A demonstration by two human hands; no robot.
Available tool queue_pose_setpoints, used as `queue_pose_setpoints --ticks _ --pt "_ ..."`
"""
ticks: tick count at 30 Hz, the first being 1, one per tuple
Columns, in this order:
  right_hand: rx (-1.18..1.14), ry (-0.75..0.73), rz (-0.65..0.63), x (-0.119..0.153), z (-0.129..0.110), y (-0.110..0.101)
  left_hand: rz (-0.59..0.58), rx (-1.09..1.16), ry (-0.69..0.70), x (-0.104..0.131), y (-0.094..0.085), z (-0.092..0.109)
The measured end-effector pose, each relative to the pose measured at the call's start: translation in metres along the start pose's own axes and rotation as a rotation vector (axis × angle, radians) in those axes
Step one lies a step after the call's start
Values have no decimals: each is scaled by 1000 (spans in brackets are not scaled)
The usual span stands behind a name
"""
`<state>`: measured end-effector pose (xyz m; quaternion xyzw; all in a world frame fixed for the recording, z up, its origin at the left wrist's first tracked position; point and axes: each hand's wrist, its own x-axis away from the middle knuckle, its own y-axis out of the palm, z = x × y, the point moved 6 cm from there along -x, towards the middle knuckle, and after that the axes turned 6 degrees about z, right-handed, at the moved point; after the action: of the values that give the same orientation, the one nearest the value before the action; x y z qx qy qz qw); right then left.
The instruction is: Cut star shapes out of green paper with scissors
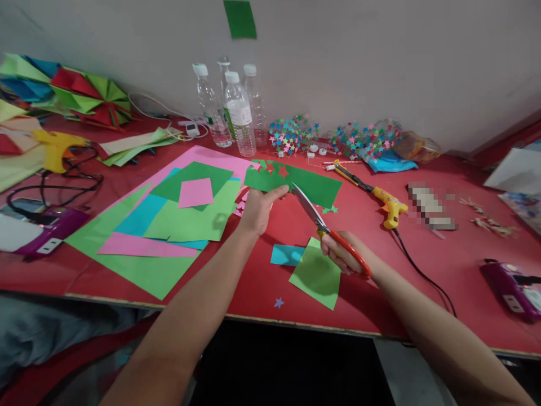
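Our right grip clasps the red-handled scissors, blades pointing forward-left; our left grip reaches 1 finger to the dark green paper's near edge, though we cannot tell whether it pinches. That paper lies just beyond on the bench, long axis left to right, left grip nearer.

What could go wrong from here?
The scissors, held in the right hand, point close to the left hand's extended finger at the dark green paper; a slip might nick it. The purple star lies near the table's front edge; a forearm could brush it off.
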<state>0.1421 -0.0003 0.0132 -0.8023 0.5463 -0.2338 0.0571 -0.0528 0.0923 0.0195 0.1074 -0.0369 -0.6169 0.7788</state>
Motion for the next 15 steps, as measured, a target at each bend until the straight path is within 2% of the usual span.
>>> queue_pose_setpoints --ticks 7,15 --pt "14 14 13 0 0 0 -21 -2 76 6 2 16" --pt "57 -9 -5 0 0 -2 -43 5 101 3 3 17"
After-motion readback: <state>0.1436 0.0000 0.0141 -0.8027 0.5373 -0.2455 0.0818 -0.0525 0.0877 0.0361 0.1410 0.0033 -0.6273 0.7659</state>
